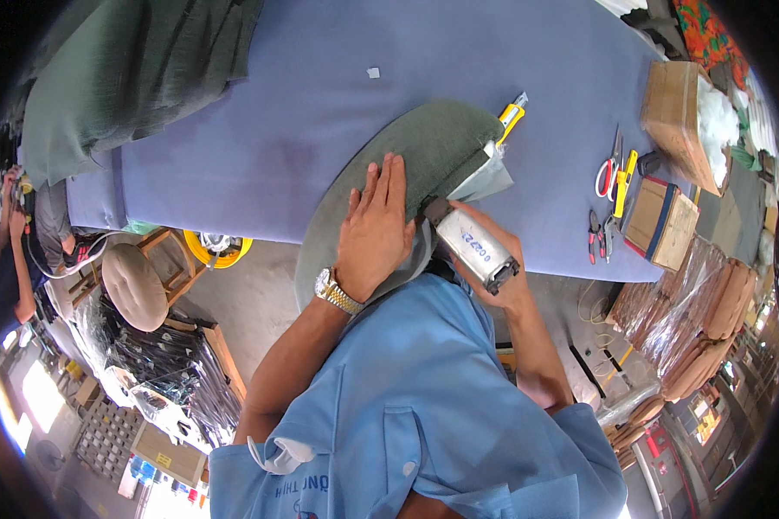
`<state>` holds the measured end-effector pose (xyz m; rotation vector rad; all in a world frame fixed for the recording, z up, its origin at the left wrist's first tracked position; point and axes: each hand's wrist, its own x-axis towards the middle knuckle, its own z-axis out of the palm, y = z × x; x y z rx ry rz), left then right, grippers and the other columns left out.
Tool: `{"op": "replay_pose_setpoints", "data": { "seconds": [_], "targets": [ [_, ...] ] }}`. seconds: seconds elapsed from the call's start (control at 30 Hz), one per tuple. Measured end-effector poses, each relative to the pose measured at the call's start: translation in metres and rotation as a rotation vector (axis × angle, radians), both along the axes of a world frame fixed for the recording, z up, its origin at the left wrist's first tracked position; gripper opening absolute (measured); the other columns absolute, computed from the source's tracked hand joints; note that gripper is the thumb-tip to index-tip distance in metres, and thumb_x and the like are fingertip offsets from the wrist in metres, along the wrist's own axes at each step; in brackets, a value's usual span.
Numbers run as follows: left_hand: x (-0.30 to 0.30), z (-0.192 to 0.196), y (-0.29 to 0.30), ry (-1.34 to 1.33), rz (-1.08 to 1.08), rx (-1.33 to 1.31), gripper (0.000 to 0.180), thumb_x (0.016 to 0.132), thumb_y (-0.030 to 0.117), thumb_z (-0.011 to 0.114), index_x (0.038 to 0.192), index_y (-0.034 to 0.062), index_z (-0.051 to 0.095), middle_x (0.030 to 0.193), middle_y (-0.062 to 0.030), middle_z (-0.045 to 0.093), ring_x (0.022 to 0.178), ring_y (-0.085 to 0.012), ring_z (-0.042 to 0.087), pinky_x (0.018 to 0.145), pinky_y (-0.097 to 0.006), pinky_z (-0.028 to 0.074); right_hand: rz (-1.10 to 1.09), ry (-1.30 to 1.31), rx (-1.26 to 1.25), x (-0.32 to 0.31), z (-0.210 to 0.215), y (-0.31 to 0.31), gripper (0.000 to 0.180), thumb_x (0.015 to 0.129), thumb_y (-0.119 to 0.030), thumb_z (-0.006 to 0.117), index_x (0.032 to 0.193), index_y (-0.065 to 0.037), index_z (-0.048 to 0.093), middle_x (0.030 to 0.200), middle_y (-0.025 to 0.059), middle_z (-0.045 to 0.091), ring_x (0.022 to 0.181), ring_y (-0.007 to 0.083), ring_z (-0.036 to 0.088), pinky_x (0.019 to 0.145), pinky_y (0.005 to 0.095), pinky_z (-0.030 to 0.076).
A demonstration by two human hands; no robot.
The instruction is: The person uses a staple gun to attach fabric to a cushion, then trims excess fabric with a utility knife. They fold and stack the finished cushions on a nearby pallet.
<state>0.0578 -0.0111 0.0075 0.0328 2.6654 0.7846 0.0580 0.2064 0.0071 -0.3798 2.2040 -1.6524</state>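
Note:
A curved, padded piece covered in dark green fabric [446,138] lies over the near edge of the table, one end toward my body. My left hand [375,229] rests flat on it, fingers stretched out and holding nothing. Closed around a silver staple gun [476,249] is my right hand [506,235]. The gun's dark nose meets the inner edge of the padded piece; the exact contact point is hidden. Pale sheet lining [486,180] sticks out at that inner edge. Just beyond the far end, a yellow utility knife [512,117] lies with its blade out.
Blue-grey cloth covers the table [320,52]. Green fabric [138,78] is heaped at its far left. Red-handled scissors [607,177], another yellow cutter [624,183] and pliers [595,238] lie right, near cardboard boxes [679,121]. A round tufted cushion [134,285] and yellow bucket [247,246] stand left.

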Motion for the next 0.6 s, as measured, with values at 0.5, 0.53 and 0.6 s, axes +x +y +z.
{"op": "replay_pose_setpoints", "data": {
  "seconds": [0.5,0.53,0.6],
  "targets": [
    [0.008,-0.013,0.009,0.112,0.042,-0.042,0.079,0.086,0.009,0.066,0.156,-0.0028,0.031,0.163,-0.0219,0.035,0.149,-0.0401,0.038,0.116,-0.057,0.039,-0.023,-0.176,0.105,0.007,0.013,-0.008,0.061,0.083,-0.009,0.072,0.141,0.0,0.058,0.117,0.0159,0.072,0.103,0.0185,0.069,0.095,0.033,0.053],
    [0.009,-0.013,0.01,0.118,0.043,-0.035,0.073,0.089,0.008,0.062,0.155,-0.0032,0.033,0.162,-0.0226,0.036,0.148,-0.0404,0.039,0.115,-0.059,0.039,-0.023,-0.199,0.134,0.01,0.013,-0.005,0.061,0.083,-0.007,0.072,0.142,0.002,0.057,0.119,0.0156,0.071,0.105,0.0192,0.068,0.096,0.0328,0.052],
    [0.007,-0.01,0.01,0.123,0.038,-0.047,0.071,0.09,0.008,0.06,0.155,-0.0034,0.033,0.162,-0.0228,0.036,0.148,-0.0404,0.039,0.115,-0.06,0.039,-0.02,-0.199,0.13,0.015,0.01,-0.002,0.062,0.083,-0.007,0.072,0.142,0.003,0.056,0.121,0.016,0.07,0.108,0.019,0.067,0.098,0.0327,0.051]
  ]
}}
